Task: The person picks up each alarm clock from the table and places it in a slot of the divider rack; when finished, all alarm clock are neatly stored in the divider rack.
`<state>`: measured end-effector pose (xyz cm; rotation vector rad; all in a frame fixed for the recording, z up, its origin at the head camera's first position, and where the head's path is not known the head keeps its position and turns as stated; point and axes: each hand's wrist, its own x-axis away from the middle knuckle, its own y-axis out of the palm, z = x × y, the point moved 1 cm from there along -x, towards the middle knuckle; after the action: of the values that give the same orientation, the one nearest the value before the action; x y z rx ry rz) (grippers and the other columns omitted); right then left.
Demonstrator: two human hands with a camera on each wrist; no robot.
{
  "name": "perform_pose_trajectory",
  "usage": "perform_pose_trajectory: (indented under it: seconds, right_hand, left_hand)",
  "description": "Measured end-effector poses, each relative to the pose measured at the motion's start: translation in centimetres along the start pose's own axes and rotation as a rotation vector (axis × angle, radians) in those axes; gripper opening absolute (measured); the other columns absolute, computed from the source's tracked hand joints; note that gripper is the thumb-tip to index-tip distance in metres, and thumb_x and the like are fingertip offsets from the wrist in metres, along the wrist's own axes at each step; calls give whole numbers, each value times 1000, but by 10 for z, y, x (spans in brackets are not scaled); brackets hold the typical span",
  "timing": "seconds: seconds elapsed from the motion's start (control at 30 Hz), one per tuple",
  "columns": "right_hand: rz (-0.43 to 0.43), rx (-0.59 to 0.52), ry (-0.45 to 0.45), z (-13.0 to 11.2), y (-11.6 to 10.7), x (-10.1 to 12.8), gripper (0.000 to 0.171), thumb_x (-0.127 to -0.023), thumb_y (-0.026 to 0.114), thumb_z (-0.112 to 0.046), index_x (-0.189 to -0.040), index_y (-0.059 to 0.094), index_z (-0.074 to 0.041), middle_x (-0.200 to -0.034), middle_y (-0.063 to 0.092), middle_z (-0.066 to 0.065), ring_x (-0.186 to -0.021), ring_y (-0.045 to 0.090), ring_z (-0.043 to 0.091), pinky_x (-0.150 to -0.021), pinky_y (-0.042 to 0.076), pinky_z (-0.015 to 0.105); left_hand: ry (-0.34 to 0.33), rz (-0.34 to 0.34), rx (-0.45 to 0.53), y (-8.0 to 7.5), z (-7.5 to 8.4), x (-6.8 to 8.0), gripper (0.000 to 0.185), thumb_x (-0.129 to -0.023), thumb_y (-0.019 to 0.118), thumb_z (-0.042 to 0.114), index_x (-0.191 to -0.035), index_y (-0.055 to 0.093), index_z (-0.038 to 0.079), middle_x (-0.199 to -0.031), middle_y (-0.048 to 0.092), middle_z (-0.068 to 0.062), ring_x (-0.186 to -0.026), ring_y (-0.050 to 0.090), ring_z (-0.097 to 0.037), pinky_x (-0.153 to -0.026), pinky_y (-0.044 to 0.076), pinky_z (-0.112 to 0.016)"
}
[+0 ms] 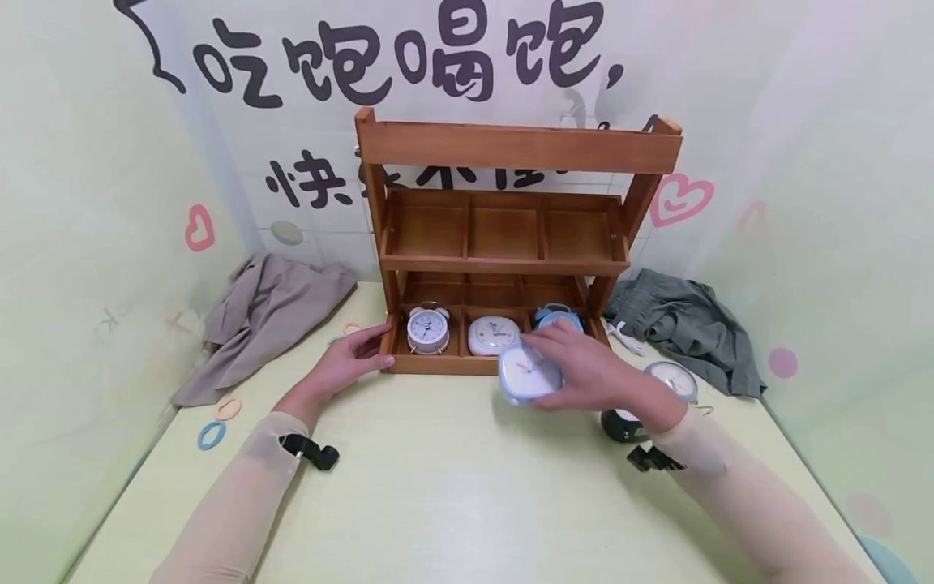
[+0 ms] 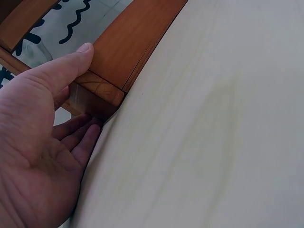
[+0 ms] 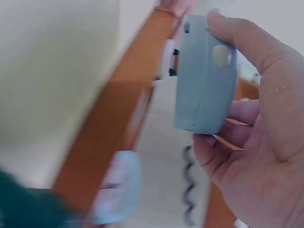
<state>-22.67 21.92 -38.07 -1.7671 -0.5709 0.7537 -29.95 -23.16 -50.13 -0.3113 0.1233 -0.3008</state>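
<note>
Gripped in right hand, fingers curled round it: square pale-blue clock, just near of wooden shelf, front right. Left hand open, thumb and straight fingers against shelf's near left corner. White clock in left compartment.

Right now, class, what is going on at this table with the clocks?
A person's right hand holds a pale blue square clock just in front of the wooden shelf rack. The left hand rests against the rack's bottom left corner, thumb on the front edge. The bottom tier already has a white twin-bell clock, a white square clock and a blue clock. Another clock lies on the table to the right.
</note>
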Motion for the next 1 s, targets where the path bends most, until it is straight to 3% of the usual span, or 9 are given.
perform_pose_trajectory:
  seconds: [0.2,0.43,0.6,0.73,1.0]
  right_hand:
    - [129,47,-96,-22,-44,-54,104,-80,99,-54,-162,57,-5,-153,59,11,-130,49,26,-92,64,41]
    - [261,56,-59,-30,-72,-122,105,-83,96,-55,-165,53,-5,-157,57,12,-135,44,28,-98,60,44]
    - [316,58,20,-28,-76,-165,105,-85,93,-57,-165,51,-4,-158,56,14,-136,43,33,-101,55,47]
    - [312,83,41,-24,-72,-193,102,-88,91,-58,-166,49,-7,-162,53,13,-142,41,35,-111,51,48]
    - [259,127,47,-18,-57,-226,105,-91,88,-60,-170,44,-6,-169,46,14,-151,37,35,-128,39,47]
  left_hand:
    - [0,-2,-8,-1,-1,-1,78,-99,90,27,-166,53,13,-169,51,-15,-152,53,-37,-122,48,-37]
    - [9,-1,-14,3,-1,-2,77,-99,89,26,-166,53,12,-169,52,-16,-151,54,-37,-122,48,-38]
    - [8,4,-28,3,-1,-2,77,-99,89,27,-166,54,13,-168,52,-16,-151,54,-37,-123,48,-40]
    - [-2,8,-35,2,-1,0,79,-98,90,30,-167,54,14,-170,51,-14,-152,53,-36,-124,46,-42]
    - [-10,4,-52,1,-1,2,79,-98,90,33,-167,54,17,-172,47,-14,-153,52,-36,-125,45,-45]
